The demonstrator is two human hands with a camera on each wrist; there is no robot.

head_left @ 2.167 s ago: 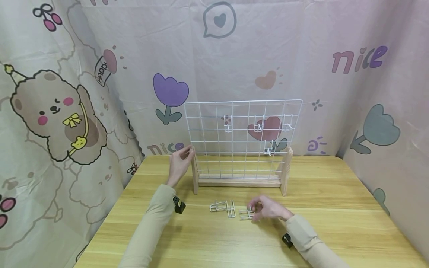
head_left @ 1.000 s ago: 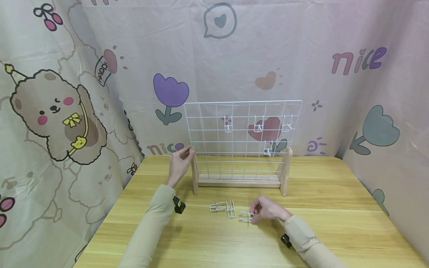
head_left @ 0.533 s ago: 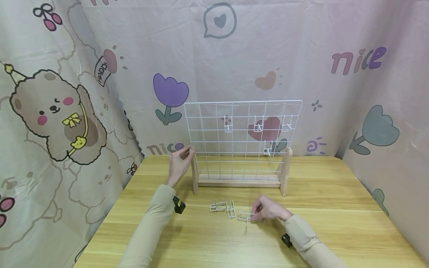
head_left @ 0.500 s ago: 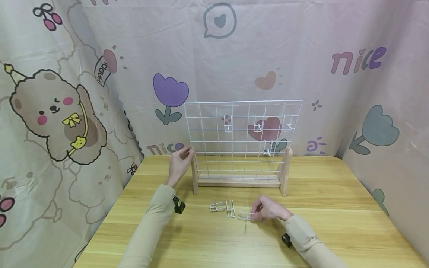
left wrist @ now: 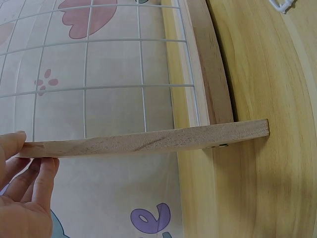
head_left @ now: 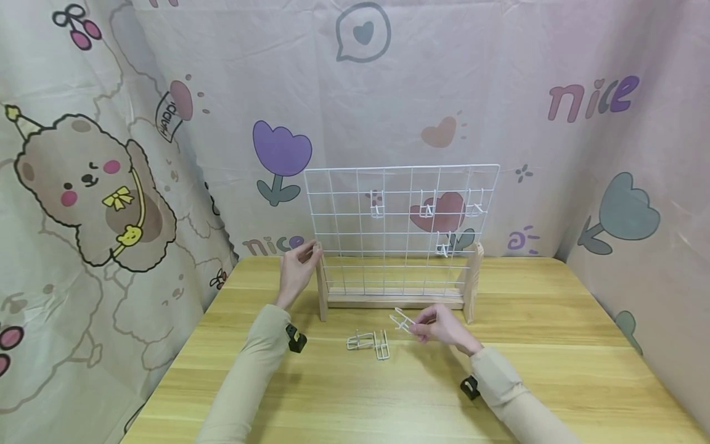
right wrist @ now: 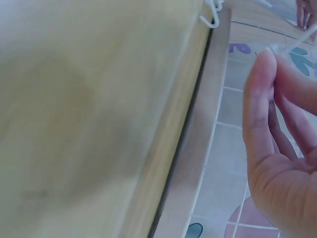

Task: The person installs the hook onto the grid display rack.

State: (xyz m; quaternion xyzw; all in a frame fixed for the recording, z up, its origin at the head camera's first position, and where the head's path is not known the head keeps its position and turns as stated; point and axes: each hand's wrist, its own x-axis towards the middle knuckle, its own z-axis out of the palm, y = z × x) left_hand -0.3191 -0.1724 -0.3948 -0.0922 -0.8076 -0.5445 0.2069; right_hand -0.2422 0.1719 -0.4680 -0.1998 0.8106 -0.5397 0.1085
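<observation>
My right hand [head_left: 440, 325] pinches a white wire hook [head_left: 402, 320] between thumb and fingertips, raised over the table in front of the rack's base. Its prongs point up and left. In the right wrist view only a bit of the hook shows past the fingertips [right wrist: 266, 59]. My left hand [head_left: 296, 271] grips the top of the left wooden upright [left wrist: 148, 141] of a white wire grid rack [head_left: 384, 233], thumb on one side and fingers on the other. Two more wire hooks, one lying sideways [head_left: 360, 341] and one lengthwise [head_left: 382, 345], rest on the table between my hands.
Several hooks hang on the grid: one left of centre [head_left: 377, 206], one right of it [head_left: 426, 208], one by the right edge [head_left: 475, 207] and one lower down [head_left: 442, 248]. The wooden table [head_left: 355, 401] ends at a printed curtain [head_left: 355, 111].
My right hand has picked the hook up off the table, turned it, and moved it up and toward the rack. The left hand stays on the upright.
</observation>
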